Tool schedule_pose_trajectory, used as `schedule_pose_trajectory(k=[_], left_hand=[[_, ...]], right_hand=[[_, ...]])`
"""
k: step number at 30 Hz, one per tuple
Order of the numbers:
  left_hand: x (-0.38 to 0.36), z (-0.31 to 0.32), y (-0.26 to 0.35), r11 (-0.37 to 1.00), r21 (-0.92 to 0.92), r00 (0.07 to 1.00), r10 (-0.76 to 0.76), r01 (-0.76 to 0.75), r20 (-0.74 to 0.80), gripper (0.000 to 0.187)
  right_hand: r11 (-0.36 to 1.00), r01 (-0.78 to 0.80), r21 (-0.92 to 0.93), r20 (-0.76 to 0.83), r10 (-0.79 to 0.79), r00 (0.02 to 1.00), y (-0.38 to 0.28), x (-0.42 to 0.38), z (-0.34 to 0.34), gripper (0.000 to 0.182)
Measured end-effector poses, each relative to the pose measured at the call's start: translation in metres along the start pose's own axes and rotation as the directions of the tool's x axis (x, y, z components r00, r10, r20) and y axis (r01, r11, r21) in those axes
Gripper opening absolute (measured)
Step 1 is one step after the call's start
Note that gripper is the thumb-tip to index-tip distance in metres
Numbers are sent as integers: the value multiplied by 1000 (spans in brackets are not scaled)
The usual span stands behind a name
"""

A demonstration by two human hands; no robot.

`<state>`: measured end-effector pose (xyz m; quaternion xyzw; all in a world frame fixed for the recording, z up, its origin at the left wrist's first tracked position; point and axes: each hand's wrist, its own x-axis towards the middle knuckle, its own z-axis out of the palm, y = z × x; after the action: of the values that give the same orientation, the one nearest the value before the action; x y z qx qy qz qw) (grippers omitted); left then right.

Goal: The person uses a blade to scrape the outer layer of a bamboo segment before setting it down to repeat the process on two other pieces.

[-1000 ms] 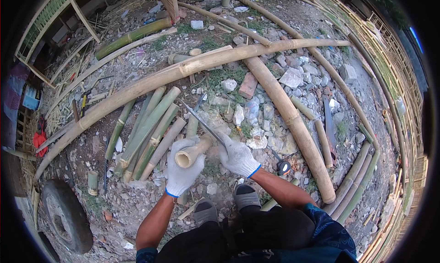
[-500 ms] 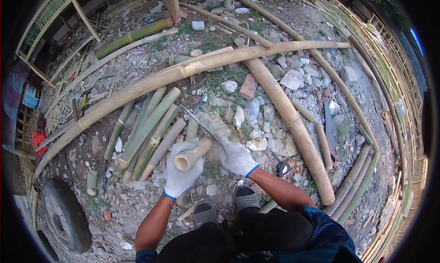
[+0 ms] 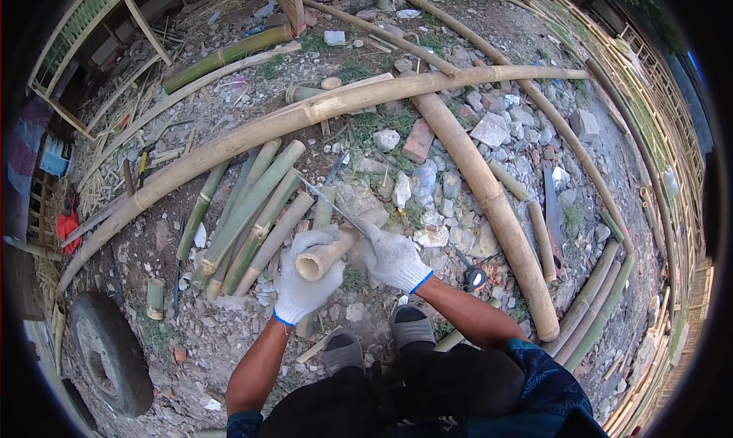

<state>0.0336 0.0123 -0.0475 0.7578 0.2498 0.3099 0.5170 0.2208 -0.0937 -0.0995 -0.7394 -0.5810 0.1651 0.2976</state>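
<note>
My left hand (image 3: 304, 285), in a pale work glove with a blue cuff, is wrapped round a short, tan bamboo piece (image 3: 330, 256) whose hollow end faces me. My right hand (image 3: 391, 261), gloved alike, grips a long thin metal blade (image 3: 333, 206) that points up and to the left. The blade lies close to the bamboo's far part; whether they touch I cannot tell. Its handle is hidden in my right glove. Several cut bamboo lengths (image 3: 256, 209) lie on the ground just beyond my left hand.
A long bamboo pole (image 3: 229, 144) crosses ahead, with a thick pole (image 3: 489, 197) slanting down at right. A tire (image 3: 111, 354) lies at lower left. A tape measure (image 3: 475, 278), a saw (image 3: 551, 209) and a brick (image 3: 418, 140) rest on rubble. Sandals show below.
The view has shifted slightly. The far part of the bamboo piece now shows further up and right, beyond the blade. Both hands keep their hold.
</note>
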Motion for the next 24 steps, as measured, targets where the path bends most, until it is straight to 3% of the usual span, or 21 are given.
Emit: schedule_pose_trajectory(k=[4,8,11,14,17,20,24], left_hand=[[-1,-3,-7,1000,-16,999,-21,21,26,48],[1,0,-3,997,-62,999,-45,45,7,47],[5,-3,1,996,-69,997,-51,55,58,47],[5,-5,4,996,-83,996,-30,37,82,47],[5,-6,1,995,-97,996,-26,34,83,47],[5,-6,7,997,-81,995,-9,18,98,46],[5,-7,1,997,-70,992,-29,38,122,49]], right_hand=[[984,-146,-98,75,154,985,25,-1,6,58],[992,-121,-23,66,122,990,5,-3,-11,57],[997,67,42,-63,-65,996,-8,0,-17,53],[998,-17,-57,87,22,996,-7,4,-17,51],[1000,-4,11,55,4,998,-12,6,-20,54],[994,103,34,-24,-102,994,-13,2,-22,53],[987,-113,-112,91,124,988,15,0,-7,55]])
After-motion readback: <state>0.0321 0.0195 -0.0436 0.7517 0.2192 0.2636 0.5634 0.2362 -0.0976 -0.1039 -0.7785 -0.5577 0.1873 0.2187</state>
